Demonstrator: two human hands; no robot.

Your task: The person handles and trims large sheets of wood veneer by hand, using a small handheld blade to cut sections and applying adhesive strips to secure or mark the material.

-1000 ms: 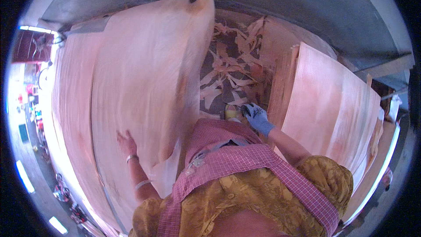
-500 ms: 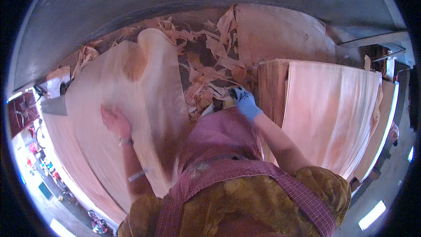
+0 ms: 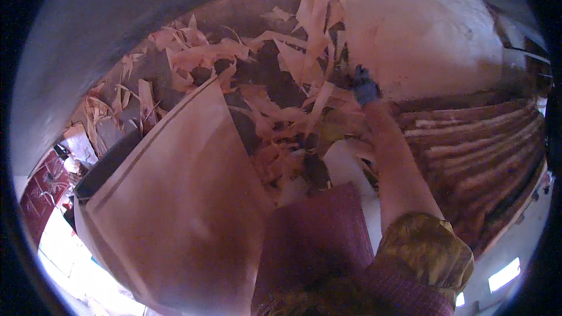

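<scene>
My right hand (image 3: pixel 366 86), in a bluish glove with dark finger parts, reaches forward over torn wood veneer strips (image 3: pixel 298 67). It is beside the left edge of a large pale veneer sheet (image 3: pixel 421 35) at the far right. The hand is small and dim, so its finger shape and any hold are unclear. My left hand is out of view. At the left lies a broad, smooth veneer sheet (image 3: pixel 187 199), its corner pointing away from me.
On the right is a pile with dark, wavy ridges (image 3: pixel 474 158). Veneer scraps (image 3: pixel 199 52) litter the floor ahead, and a grey curved surface (image 3: pixel 99 29) borders the far side. My checked apron (image 3: pixel 316 234) hangs between the piles.
The view has tipped forward and grown dimmer. My right hand has gone from near the apron out to the far veneer sheet. My left hand, earlier on the left sheet, has left the view.
</scene>
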